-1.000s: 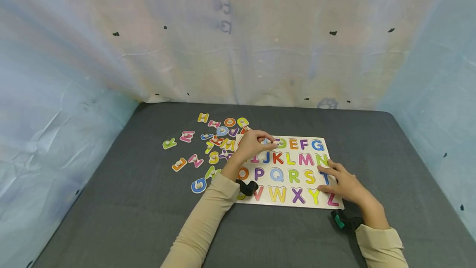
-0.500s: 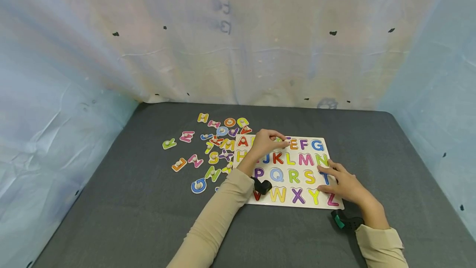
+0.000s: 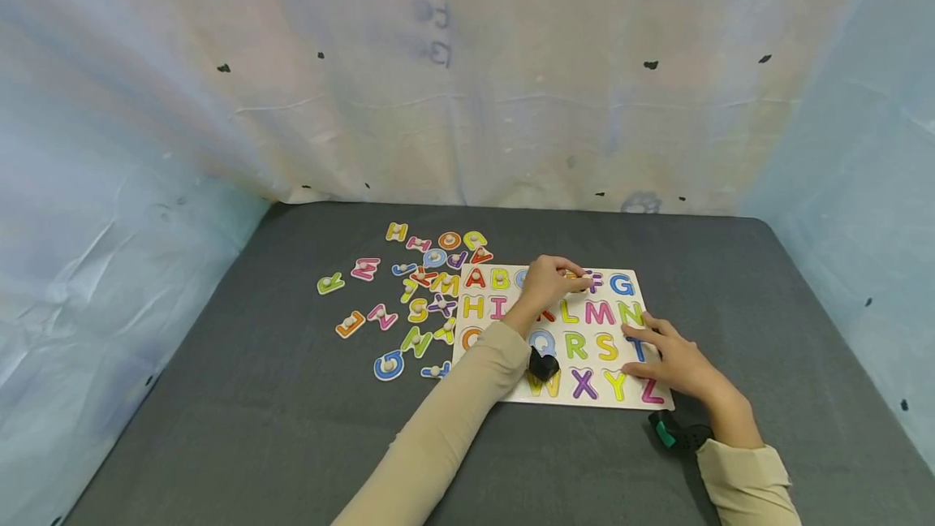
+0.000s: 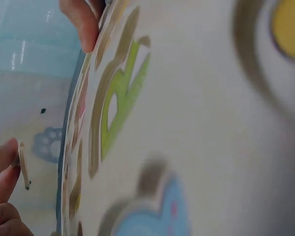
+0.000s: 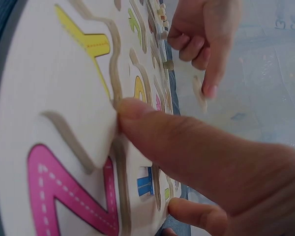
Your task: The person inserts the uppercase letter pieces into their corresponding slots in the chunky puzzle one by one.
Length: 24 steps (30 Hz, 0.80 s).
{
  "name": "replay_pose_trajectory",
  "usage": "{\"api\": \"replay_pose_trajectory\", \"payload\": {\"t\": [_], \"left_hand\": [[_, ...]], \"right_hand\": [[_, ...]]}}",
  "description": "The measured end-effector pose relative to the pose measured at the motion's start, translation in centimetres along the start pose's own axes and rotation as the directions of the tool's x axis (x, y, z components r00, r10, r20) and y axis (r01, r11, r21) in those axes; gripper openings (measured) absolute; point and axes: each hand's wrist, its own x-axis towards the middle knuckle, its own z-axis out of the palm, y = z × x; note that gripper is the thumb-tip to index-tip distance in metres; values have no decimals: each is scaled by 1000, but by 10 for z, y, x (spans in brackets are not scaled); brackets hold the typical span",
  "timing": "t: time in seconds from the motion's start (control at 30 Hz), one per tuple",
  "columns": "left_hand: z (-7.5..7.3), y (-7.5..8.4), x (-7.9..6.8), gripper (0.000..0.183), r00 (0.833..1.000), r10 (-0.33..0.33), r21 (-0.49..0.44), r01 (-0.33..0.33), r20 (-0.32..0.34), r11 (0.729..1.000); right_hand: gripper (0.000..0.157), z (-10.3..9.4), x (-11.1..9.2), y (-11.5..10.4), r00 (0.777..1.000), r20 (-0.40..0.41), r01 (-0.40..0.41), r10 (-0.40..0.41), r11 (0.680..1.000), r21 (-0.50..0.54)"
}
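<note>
My left hand (image 3: 546, 286) pinches a thin wooden letter piece (image 4: 22, 164) between thumb and forefinger, above the top row of the alphabet board (image 3: 489, 351). The piece appears edge-on in both wrist views, so its letter is hidden. In the head view its fingertips overlap the spot by the purple F (image 3: 596, 282). My right hand (image 3: 679, 360) rests on the board's right side with fingers spread. Its thumb (image 5: 162, 132) presses the surface between the yellow Y recess (image 5: 91, 44) and the pink Z recess (image 5: 39, 182).
Many loose letter pieces with pegs lie left of the board, among them a blue G (image 3: 389, 365), a green R (image 3: 331, 283) and a pink Z (image 3: 382, 316). A grey cloth (image 3: 292, 445) covers the table. Sheeting (image 3: 511, 104) hangs behind it.
My left hand has moved right along the board's top row, still pinching the letter piece, uncovering A, B, H and I. My right hand has stayed in place.
</note>
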Motion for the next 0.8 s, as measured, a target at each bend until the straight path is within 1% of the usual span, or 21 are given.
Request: {"api": "replay_pose_trajectory", "payload": {"t": [0.1, 0.2, 0.33, 0.5, 0.63, 0.8], "left_hand": [[5, 5, 2, 18, 1000, -17, 19, 17, -4, 1000], [9, 7, 5, 17, 1000, -12, 77, 13, -13, 997], [15, 9, 9, 15, 999, 1, 172, 6, -42, 985], [20, 14, 13, 13, 997, -3, 223, 20, -77, 975], [24, 17, 15, 13, 994, -22, 298, 52, -103, 953], [28, 16, 16, 13, 993, -35, 375, 75, -111, 924]], "right_hand": [[73, 0, 1, 0, 1000, -3, 1, -1, 1000, -10], [73, 0, 1, 0, 1000, 0, -11, 11, 1000, -11], [73, 1, 1, 0, 1000, 0, -7, 7, 1000, -9], [73, 1, 1, -1, 1000, 1, -9, 9, 1000, 2], [73, 1, 1, 0, 1000, 4, -11, 10, 1000, 11], [72, 1, 1, 1, 1000, 7, -14, 14, 1000, 11]]}}
